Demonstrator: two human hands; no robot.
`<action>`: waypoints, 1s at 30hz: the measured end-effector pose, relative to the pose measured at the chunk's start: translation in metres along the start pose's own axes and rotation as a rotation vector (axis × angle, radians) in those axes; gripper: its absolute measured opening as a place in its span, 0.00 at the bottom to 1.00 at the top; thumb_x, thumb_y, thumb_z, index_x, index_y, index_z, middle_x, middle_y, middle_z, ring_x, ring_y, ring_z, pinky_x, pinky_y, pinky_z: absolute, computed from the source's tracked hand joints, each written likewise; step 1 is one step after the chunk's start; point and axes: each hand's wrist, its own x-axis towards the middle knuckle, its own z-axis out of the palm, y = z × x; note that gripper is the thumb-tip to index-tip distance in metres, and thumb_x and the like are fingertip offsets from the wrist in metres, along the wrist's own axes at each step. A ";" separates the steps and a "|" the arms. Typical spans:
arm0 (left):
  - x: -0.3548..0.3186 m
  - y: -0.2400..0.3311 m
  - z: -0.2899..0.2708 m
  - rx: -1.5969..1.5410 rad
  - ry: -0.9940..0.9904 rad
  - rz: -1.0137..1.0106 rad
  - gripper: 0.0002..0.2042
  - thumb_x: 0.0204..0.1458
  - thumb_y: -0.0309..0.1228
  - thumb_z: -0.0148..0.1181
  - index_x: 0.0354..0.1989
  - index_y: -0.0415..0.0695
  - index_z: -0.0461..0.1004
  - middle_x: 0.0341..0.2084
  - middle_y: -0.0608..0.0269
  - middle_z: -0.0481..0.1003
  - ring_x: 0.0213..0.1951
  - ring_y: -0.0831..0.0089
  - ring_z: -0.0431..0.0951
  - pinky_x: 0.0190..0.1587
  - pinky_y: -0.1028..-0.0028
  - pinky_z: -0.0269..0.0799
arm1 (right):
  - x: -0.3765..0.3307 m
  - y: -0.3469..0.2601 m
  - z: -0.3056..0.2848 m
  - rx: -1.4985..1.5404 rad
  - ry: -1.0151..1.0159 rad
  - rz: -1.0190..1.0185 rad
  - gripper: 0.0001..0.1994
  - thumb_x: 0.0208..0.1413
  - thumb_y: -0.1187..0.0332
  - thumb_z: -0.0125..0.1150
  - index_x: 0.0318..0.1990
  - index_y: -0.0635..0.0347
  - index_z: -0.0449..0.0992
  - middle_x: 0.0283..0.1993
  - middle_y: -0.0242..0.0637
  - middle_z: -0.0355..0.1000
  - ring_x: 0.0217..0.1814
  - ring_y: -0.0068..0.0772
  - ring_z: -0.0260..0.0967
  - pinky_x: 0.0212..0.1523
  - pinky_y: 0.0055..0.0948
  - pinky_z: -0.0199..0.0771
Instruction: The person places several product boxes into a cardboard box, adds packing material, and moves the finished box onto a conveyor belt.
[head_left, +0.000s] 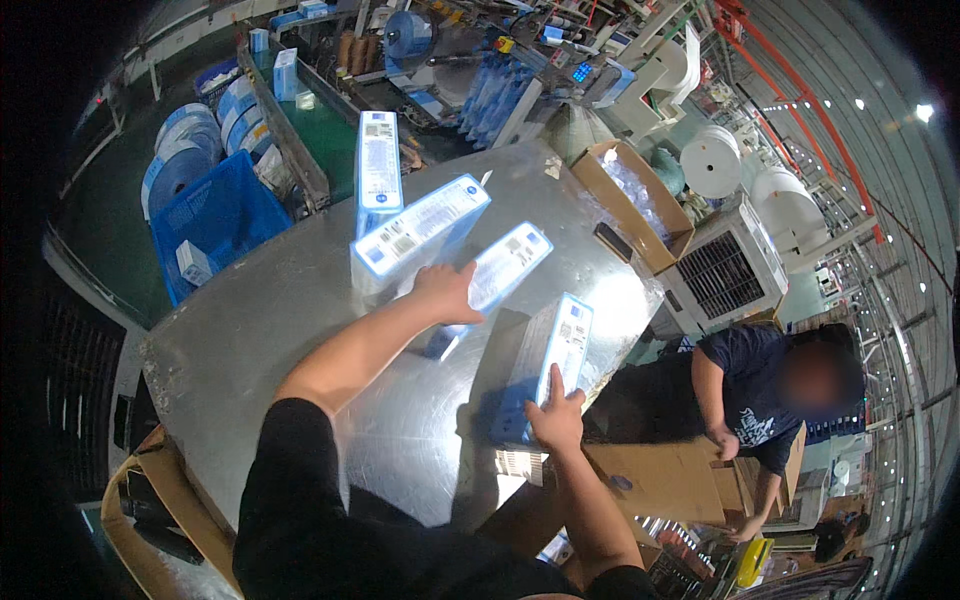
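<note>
1. Steel sheet, dull and scuffed, covers the table [280, 330] that fills the middle of the frame; four flat blue-and-white boxes lie on it in a loose fan, from upper centre down to right of centre.
2. At upper centre, the upright box [378, 165] stands on end. Just right of it the long box [420, 235] lies tilted, with the middle box [500, 268] beside it.
3. Reaching in from the lower edge, the left hand [447, 292] rests palm-down where the long box and the middle box meet. Its fingers are loosely curled over their edges and close on nothing that I can see.
4. To gather these well, I judge the left hand should press flat and sweep both boxes together, squaring their long sides before lifting, since they lie at different angles.
5. Right of centre, the right hand [556, 415] presses spread fingers against the lower end of the standing box [560, 355], which is propped on its long edge. It is a push or a steadying touch, not a closed grip.
6. That box looks light and tall for its base, so a low, even push should keep it from toppling.
7. At the right edge, a person in a dark shirt [745, 385] bends over a brown carton [655, 480], well apart from the boxes.
</note>
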 end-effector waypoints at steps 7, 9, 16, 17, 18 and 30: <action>0.021 -0.061 -0.016 0.069 0.287 -0.013 0.47 0.36 0.52 0.67 0.67 0.52 0.54 0.51 0.46 0.65 0.55 0.49 0.65 0.56 0.55 0.62 | 0.030 -0.012 0.001 0.037 0.029 -0.073 0.43 0.44 0.52 0.63 0.70 0.33 0.50 0.55 0.62 0.54 0.46 0.62 0.68 0.50 0.45 0.71; 0.016 -0.036 -0.008 0.035 0.173 -0.063 0.50 0.35 0.50 0.67 0.69 0.55 0.49 0.50 0.43 0.64 0.53 0.47 0.68 0.53 0.54 0.66 | 0.047 -0.017 0.006 0.038 0.069 -0.105 0.43 0.44 0.53 0.63 0.70 0.34 0.50 0.56 0.62 0.53 0.47 0.62 0.68 0.50 0.45 0.71; -0.128 0.031 0.030 -0.262 -0.133 -0.134 0.52 0.39 0.48 0.66 0.71 0.51 0.40 0.57 0.35 0.59 0.54 0.42 0.69 0.53 0.54 0.69 | -0.032 -0.010 0.015 0.181 -0.089 -0.085 0.44 0.43 0.56 0.64 0.70 0.39 0.50 0.54 0.63 0.54 0.47 0.64 0.68 0.50 0.45 0.72; -0.164 0.033 0.026 -0.281 -0.225 -0.133 0.52 0.40 0.49 0.66 0.71 0.49 0.40 0.58 0.34 0.58 0.55 0.42 0.68 0.53 0.53 0.69 | -0.063 0.004 0.017 0.209 -0.157 -0.109 0.44 0.43 0.56 0.64 0.69 0.40 0.50 0.53 0.62 0.54 0.46 0.64 0.68 0.49 0.45 0.72; -0.202 0.022 0.040 -0.340 -0.159 -0.066 0.52 0.41 0.49 0.66 0.71 0.49 0.39 0.56 0.34 0.61 0.54 0.42 0.69 0.52 0.54 0.69 | -0.097 0.016 0.021 0.128 -0.120 -0.205 0.44 0.43 0.55 0.66 0.69 0.41 0.50 0.51 0.61 0.55 0.45 0.63 0.68 0.49 0.44 0.72; -0.330 -0.043 0.100 -1.321 -0.369 -0.387 0.34 0.47 0.47 0.62 0.61 0.44 0.62 0.48 0.50 0.74 0.49 0.63 0.75 0.47 0.64 0.73 | -0.128 0.075 0.057 1.236 -1.092 -0.016 0.43 0.44 0.54 0.70 0.64 0.67 0.56 0.57 0.52 0.67 0.60 0.47 0.65 0.61 0.46 0.64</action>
